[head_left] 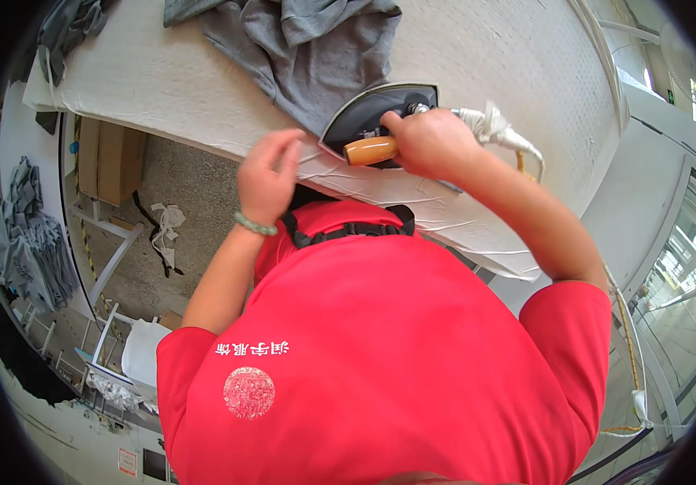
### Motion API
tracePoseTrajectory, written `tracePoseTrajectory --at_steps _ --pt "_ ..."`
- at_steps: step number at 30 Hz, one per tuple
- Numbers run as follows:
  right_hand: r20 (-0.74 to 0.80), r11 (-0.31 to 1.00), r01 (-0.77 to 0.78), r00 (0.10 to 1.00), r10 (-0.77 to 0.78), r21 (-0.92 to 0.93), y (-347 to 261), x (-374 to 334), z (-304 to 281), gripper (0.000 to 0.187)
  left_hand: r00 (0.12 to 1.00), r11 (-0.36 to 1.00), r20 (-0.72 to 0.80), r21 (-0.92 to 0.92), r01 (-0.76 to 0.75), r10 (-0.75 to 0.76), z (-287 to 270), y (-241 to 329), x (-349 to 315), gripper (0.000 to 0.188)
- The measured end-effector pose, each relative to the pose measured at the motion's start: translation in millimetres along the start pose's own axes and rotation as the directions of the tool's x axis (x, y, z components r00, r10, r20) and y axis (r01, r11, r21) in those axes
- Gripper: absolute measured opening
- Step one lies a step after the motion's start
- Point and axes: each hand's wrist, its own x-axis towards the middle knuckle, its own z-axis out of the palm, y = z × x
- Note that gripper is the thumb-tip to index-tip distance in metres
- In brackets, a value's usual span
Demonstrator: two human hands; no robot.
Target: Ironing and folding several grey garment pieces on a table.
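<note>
My right hand (437,144) is wrapped round the light-brown wooden handle of a clothes iron (361,121). The iron's dark, pointed body rests at the lower edge of a grey garment (319,69), near the front edge of the padded ironing table. My left hand (269,174), slightly blurred, hovers by the table's edge to the left of the iron, its thumb apart from the fingers and nothing visible in it. A green bead bracelet circles that wrist. The garment lies crumpled, and its far end runs out of the picture.
A pale cover wraps the ironing table (517,56). From the iron, a white-wrapped cord (503,131) leads right. Grey garments (29,238) hang or lie piled at the left. Below the table stand a cardboard box (117,162) and a white metal frame (113,263).
</note>
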Motion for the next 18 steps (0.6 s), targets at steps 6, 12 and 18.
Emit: tracePoseTrajectory --at_steps 6,12,18 --pt "0.015 0.986 -0.139 0.990 0.138 0.090 7.8 -39.9 29.7 0.036 0.836 0.652 -0.033 -0.642 0.403 -0.548 -33.0 -30.4 43.4 0.029" --pt "-0.185 0.777 -0.530 0.772 0.607 0.340 89.4 -174.1 127.4 0.047 0.785 0.486 0.062 -0.755 0.440 -0.616 -37.6 -24.2 69.7 0.037" --pt "-0.279 0.528 -0.688 0.449 0.849 0.498 192.4 -254.2 186.3 0.048 0.817 0.335 0.033 -0.902 0.272 -0.575 4.6 -25.5 151.5 0.039"
